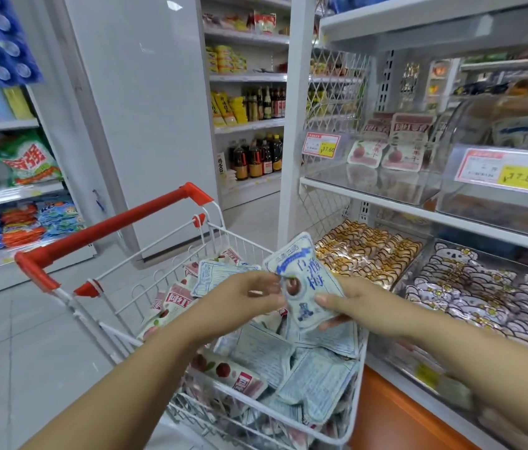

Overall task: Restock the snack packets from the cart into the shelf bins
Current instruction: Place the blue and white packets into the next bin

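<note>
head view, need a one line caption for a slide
Left hand and right hand hold a pale blue snack packet over the packet-filled cart beside the shelf bins.

Wire cart [120, 222] holds heaped blue and pink snack packets [314, 381].

The cart [210, 319] full of packets [314, 378] stands left of the shelf bins [369, 190].

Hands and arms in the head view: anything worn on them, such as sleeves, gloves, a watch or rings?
Nothing worn shows. The left hand and right hand are ungloved, no rings visible. The left forearm and right forearm are bare down to the frame's edge: no sleeves, watch or bands.
</note>
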Motion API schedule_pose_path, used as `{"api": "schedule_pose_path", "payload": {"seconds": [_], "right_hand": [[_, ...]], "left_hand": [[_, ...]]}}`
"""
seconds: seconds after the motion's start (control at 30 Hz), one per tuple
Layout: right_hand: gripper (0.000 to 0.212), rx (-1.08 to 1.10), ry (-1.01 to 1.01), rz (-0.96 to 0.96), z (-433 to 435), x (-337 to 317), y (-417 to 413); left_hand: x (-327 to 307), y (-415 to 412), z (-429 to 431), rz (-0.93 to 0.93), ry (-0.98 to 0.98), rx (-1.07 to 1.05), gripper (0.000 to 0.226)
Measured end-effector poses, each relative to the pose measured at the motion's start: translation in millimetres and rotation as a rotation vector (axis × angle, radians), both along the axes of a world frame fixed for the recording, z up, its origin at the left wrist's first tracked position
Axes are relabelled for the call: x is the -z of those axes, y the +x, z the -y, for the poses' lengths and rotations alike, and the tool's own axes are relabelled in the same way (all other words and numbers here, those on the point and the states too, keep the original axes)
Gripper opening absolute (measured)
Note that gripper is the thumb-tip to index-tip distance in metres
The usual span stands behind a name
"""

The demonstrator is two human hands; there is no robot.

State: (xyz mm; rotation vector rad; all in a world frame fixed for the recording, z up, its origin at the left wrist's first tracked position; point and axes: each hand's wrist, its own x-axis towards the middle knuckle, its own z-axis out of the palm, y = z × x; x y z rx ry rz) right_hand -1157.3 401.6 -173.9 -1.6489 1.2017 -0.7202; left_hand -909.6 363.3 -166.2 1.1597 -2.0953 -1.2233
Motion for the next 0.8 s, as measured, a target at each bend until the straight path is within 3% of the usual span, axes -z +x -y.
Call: {"api": "schedule_pose_path", "payload": {"seconds": [0.1,0.2,0.27,0.43,0.53,0.67,0.8], "right_hand": [[0.022,0.028,0.139,0.229,-10,0,23],[0.023,0.030,0.172,0.236,-9,-1,31],[0.036,0.011,0.141,0.077,-2,-3,22],[0.056,0.065,-0.105,-0.544,25,11,-11],[0.077,-0.031,-0.129,-0.908,40,31,-6],[0.106,-0.099,-0.074,-1.096,50,48,9],[0.088,-0.018,-0.234,-1.194,50,53,17]], "left_hand": [[-3,-16,-13,-0.274,0.221,-0.151,0.034],[-4,-25,-17,-0.515,0.377,-0.230,0.014],[-4,-23,-14,-0.537,0.375,-0.281,0.013],[0,0,1,-0.412,0.254,-0.466,0.038],[3,8,6,-0.404,0.238,-0.521,0.021],[9,14,7,-0.348,0.185,-0.531,0.014],[10,18,8,-0.271,0.097,-0.537,0.013]]}}
